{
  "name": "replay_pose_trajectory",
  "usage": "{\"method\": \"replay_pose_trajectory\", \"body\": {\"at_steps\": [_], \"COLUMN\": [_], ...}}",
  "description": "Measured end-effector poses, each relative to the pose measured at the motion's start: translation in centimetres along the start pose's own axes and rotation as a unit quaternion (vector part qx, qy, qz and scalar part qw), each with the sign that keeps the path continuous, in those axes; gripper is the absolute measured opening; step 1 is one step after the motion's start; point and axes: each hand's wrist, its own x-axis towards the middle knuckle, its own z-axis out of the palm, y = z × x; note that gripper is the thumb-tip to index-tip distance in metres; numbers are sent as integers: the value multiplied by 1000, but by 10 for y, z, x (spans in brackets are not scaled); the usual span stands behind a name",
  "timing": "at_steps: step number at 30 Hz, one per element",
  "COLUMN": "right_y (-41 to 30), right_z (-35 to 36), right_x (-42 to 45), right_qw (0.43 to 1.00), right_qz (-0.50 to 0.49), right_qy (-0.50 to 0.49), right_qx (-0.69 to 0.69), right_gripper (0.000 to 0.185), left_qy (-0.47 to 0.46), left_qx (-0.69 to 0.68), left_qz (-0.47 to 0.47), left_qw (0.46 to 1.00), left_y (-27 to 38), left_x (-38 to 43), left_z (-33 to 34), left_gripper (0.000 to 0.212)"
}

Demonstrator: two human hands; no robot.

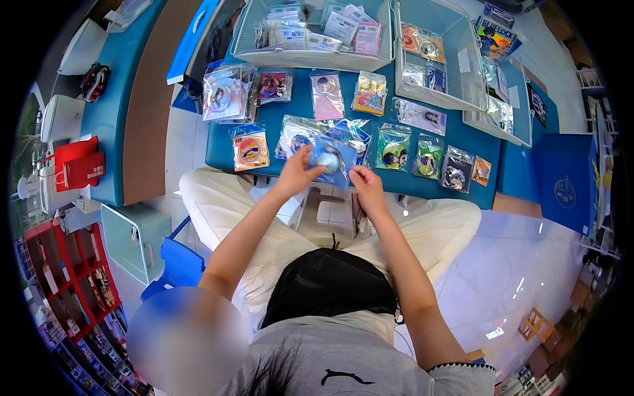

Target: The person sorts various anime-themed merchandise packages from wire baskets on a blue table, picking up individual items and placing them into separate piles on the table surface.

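Between my hands, over the near edge of the teal table (346, 181), is a blue badge package (331, 161) in clear plastic, slightly blurred. My left hand (299, 173) grips its left side. At the package's lower right corner, my right hand (367, 185) has thumb and fingertips pinched together; whether they hold the plastic is unclear. Behind lie overlapping packaged badges (298, 141). An orange badge package (248, 151) lies to the left. On the right are a green badge package (394, 151), a second green one (427, 161), a dark package (456, 171) and a small orange card (481, 171).
A white wire basket (317, 60) of packaged goods stands at the back, with another wire basket (441, 99) and a smaller one (500, 131) to its right. A stack of clear packages (228, 96) lies back left. A blue bag (564, 180) is at the right.
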Motion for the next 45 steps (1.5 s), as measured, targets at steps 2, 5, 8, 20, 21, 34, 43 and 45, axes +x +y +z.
{"method": "replay_pose_trajectory", "body": {"at_steps": [2,5,8,20,21,34,43,45], "right_y": [3,13,21,24,19,21,-7,-4], "right_z": [5,-1,-1,64,70,82,81,79], "right_x": [-3,-3,-3,77,83,114,80,83], "right_qw": [1000,1000,1000,921,921,937,890,887], "right_qz": [-18,21,17,17,16,120,-163,-153], "right_qy": [10,2,0,-2,-5,4,1,-21], "right_qx": [21,8,6,-388,-389,-329,-425,-436], "right_gripper": [16,17,16,38,38,34,63,74], "left_qy": [30,88,160,155,104,-19,125,104], "left_qx": [-49,-59,104,290,283,304,17,72], "left_qz": [-16,-49,-17,-113,-134,-96,224,209], "left_qw": [998,993,982,938,944,948,966,970], "left_y": [-5,-14,-44,-49,-51,-54,-61,-63], "left_x": [9,21,35,53,57,71,40,40], "left_z": [-19,-42,-50,-45,-50,-65,-65,-63], "left_gripper": [52,54,56,81,86,73,51,56]}}
